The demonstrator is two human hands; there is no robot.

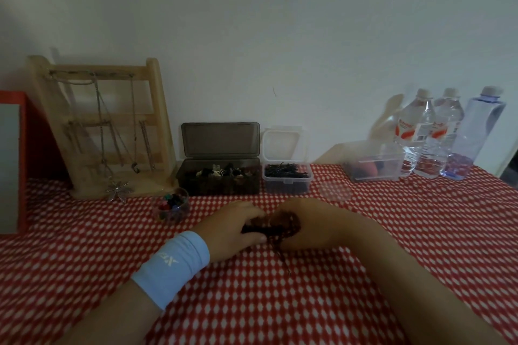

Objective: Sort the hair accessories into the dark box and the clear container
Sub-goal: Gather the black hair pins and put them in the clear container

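Far row, left to right: jewellery rack (153, 87), dark box (218, 180), clear container (286, 184), water bottles (420, 134). Near: left hand (238, 228), right hand (308, 232) gripping dark hair accessories (283, 223).

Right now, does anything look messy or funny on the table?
A loose strand of the dark hair accessory held by the left hand and right hand trails on the cloth. A clear round lid lies alone beside the clear container. Nothing looks spilled.

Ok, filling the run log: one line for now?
left hand, right hand: grip dark hair accessory | dark box: open | clear container: open, holds pins
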